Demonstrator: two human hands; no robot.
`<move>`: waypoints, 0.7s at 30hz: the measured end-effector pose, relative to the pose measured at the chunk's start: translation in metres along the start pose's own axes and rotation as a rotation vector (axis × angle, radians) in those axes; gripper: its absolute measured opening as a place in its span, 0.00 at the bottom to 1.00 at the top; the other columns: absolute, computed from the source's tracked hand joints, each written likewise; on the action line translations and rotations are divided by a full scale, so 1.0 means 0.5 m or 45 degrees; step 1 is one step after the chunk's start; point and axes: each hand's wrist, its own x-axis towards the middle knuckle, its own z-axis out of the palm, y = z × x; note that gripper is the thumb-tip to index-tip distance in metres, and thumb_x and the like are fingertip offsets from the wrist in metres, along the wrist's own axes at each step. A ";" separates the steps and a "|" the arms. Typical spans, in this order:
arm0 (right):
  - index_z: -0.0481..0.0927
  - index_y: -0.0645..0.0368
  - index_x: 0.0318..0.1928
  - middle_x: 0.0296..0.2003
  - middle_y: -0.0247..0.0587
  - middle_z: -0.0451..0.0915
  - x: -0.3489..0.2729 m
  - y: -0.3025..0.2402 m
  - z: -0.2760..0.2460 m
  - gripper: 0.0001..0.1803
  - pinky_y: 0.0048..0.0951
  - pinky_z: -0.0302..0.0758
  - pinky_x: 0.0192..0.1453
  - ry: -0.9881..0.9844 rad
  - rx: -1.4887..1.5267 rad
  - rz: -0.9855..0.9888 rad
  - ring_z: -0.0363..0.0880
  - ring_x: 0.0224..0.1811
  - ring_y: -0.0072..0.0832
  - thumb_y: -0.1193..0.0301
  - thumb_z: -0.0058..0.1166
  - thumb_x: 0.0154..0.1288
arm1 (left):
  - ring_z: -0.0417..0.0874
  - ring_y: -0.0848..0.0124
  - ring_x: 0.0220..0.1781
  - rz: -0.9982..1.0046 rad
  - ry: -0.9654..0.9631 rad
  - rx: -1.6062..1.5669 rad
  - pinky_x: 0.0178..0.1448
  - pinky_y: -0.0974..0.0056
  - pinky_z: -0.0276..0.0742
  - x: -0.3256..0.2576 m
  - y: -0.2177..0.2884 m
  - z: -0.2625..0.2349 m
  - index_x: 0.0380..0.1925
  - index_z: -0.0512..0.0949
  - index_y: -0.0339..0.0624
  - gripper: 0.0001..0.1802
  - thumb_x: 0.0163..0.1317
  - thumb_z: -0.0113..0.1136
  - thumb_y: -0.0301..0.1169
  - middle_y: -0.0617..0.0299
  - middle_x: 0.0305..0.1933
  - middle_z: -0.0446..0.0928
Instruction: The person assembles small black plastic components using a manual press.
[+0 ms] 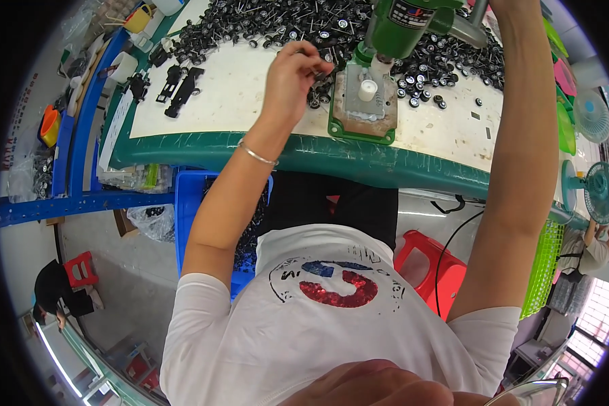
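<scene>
My left hand (295,76) is closed, thumb and fingers curled together, just left of a green bench press (398,28). What it pinches, if anything, is hidden. Beneath and beyond it lies a heap of small black toy wheels on thin metal axles (271,21). A round white post (367,90) stands on the press's metal base plate (356,107). My right arm reaches up past the press, and my right hand (511,5) is cut off at the top edge near the grey lever (468,28). Its fingers cannot be seen.
Several black toy car chassis (183,93) lie on the white tabletop at left. The table has a green padded edge (277,155). Below it are a blue bin (191,186) and a red stool (413,260). Green fans (601,193) stand far right; another person (55,291) sits lower left.
</scene>
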 end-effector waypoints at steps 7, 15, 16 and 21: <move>0.78 0.60 0.46 0.38 0.33 0.78 -0.055 0.121 -0.194 0.14 0.26 0.70 0.42 -0.133 -0.174 0.015 0.74 0.38 0.21 0.63 0.49 0.70 | 0.69 0.82 0.25 -0.064 -0.016 1.100 0.29 0.75 0.64 -0.075 0.033 -0.061 0.37 0.82 0.38 0.10 0.54 0.65 0.27 0.72 0.23 0.72; 0.82 0.57 0.43 0.26 0.31 0.78 -0.266 0.282 -0.289 0.12 0.22 0.70 0.30 -0.475 -0.957 0.261 0.72 0.25 0.19 0.64 0.58 0.63 | 0.76 0.75 0.26 0.384 -0.102 1.543 0.32 0.71 0.72 -0.063 -0.012 -0.082 0.33 0.82 0.36 0.08 0.55 0.67 0.29 0.61 0.28 0.80; 0.82 0.56 0.43 0.28 0.32 0.78 -0.281 0.292 -0.288 0.12 0.25 0.71 0.32 -0.506 -1.096 0.199 0.74 0.26 0.22 0.64 0.59 0.62 | 0.77 0.72 0.26 0.378 -0.089 1.552 0.33 0.69 0.73 -0.070 -0.009 -0.074 0.30 0.82 0.37 0.06 0.55 0.66 0.28 0.59 0.29 0.80; 0.80 0.54 0.43 0.36 0.34 0.79 -0.324 0.302 -0.269 0.12 0.34 0.74 0.36 -0.583 -1.503 0.058 0.78 0.32 0.31 0.63 0.58 0.61 | 0.78 0.70 0.25 0.319 -0.019 1.611 0.33 0.67 0.74 -0.124 -0.001 -0.091 0.30 0.82 0.39 0.05 0.55 0.65 0.28 0.60 0.30 0.80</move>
